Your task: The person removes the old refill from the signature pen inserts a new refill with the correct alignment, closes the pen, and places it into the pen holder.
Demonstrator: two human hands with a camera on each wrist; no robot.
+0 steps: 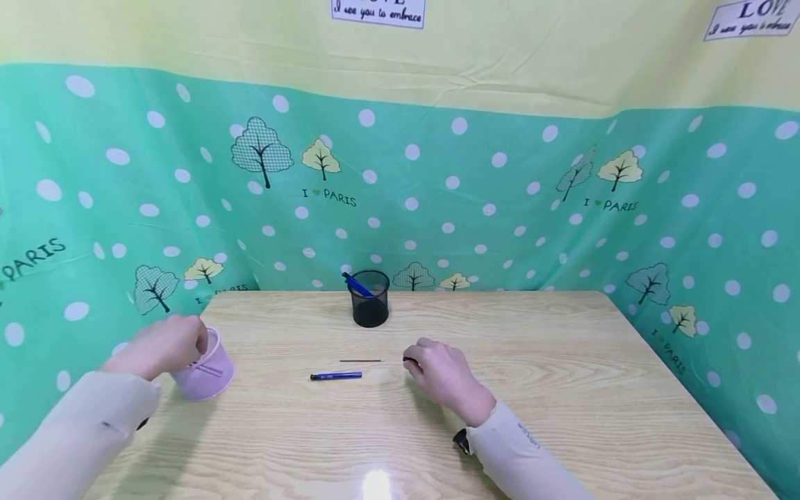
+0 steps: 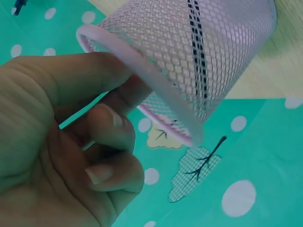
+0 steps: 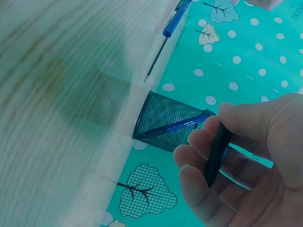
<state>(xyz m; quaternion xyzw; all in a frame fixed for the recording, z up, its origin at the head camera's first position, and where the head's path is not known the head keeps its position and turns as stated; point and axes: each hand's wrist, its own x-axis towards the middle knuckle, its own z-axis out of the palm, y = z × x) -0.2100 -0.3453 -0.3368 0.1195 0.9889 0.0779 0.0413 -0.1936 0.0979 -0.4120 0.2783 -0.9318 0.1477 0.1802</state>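
Observation:
My left hand (image 1: 164, 345) is at the mouth of a light purple mesh cup (image 2: 232, 38) on the left. Its thumb and forefinger dip inside the rim (image 2: 156, 80), which hides their tips; I cannot tell what they pinch. The other fingers curl outside. My right hand (image 1: 442, 371), low over the middle of the table, holds a short black tapered pen part (image 3: 218, 153) between thumb and fingers. Left of this hand lie a thin pen refill (image 1: 360, 360) and, nearer me, a blue pen barrel (image 1: 337, 376) with a black end.
A black mesh pen holder (image 1: 370, 311) stands near the table's back edge, with a blue pen (image 1: 357, 285) leaning in it. The wood-grain table (image 1: 531, 333) is bordered by a green dotted curtain (image 1: 450, 208) at the back and sides.

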